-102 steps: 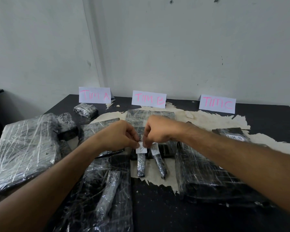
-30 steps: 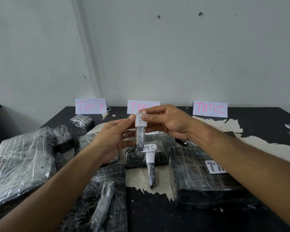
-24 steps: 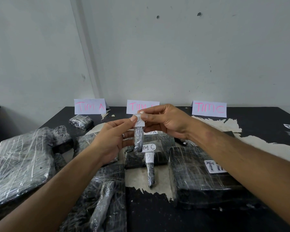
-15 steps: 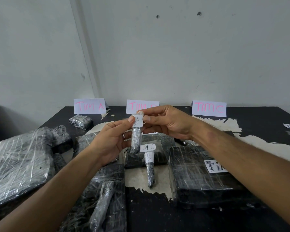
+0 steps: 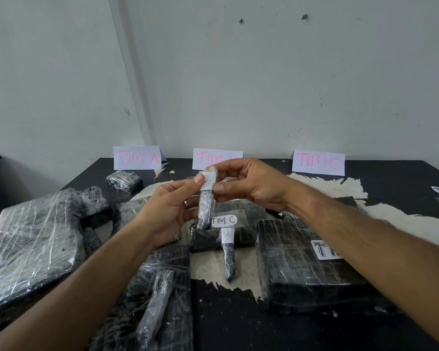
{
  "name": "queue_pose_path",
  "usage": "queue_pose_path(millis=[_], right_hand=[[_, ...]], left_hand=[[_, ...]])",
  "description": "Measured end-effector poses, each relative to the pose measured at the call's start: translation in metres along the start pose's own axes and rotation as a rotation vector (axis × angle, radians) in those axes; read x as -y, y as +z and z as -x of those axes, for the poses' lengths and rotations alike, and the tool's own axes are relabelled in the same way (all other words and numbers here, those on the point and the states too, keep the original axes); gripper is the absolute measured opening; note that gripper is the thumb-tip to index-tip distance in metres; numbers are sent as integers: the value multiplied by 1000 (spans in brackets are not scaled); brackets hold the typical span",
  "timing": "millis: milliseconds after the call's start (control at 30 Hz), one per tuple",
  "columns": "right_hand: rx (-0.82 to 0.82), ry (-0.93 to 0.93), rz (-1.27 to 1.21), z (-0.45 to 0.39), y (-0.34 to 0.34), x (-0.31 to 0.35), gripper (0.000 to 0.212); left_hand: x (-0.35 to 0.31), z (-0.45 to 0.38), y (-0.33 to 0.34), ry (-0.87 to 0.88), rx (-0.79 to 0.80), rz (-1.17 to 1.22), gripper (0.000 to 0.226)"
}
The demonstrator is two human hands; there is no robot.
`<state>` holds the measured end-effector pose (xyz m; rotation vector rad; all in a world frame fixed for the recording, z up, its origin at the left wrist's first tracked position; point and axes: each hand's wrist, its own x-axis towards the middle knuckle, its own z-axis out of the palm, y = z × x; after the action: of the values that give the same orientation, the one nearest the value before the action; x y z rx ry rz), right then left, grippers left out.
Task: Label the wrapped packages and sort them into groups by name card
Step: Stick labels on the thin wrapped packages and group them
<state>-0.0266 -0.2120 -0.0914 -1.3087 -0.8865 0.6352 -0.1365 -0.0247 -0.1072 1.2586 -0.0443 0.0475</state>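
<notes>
Slim wrapped package [image 5: 205, 209], long axis near upright, pinched at its white label [image 5: 207, 181] between left hand [image 5: 167, 211] and right hand [image 5: 249, 184], above the table [image 5: 238, 325]. Beyond, straight ahead: TIM B name card [image 5: 208, 158]; right hand nearer.

Small wrapped stick package [image 5: 205, 208] held up, white label [image 5: 207, 181] on top.
You have a second stick [image 5: 229, 254] marked "B" lying on the table below, touching the flat "TIM C" package [image 5: 241, 231].
</notes>
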Motion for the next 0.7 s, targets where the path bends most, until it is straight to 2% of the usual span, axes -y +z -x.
queue_pose_path(millis=[67, 167, 267, 400, 533, 700], right_hand=[[11, 31, 42, 0, -3, 1, 38], [52, 159, 182, -1, -5, 4, 40], [5, 219, 533, -7, 2, -1, 32], [29, 281, 952, -16, 16, -8, 32], [100, 345, 1096, -18, 24, -10, 38], [25, 330, 1232, -13, 36, -15, 46]], left_hand=[[1, -1, -3, 1, -33, -48, 36], [2, -4, -9, -8, -125, -253, 36], [8, -7, -16, -75, -155, -455, 34], [17, -5, -24, -128, -176, -738, 15], [17, -1, -26, -93, -158, -954, 19], [8, 10, -27, -44, -141, -1074, 17]])
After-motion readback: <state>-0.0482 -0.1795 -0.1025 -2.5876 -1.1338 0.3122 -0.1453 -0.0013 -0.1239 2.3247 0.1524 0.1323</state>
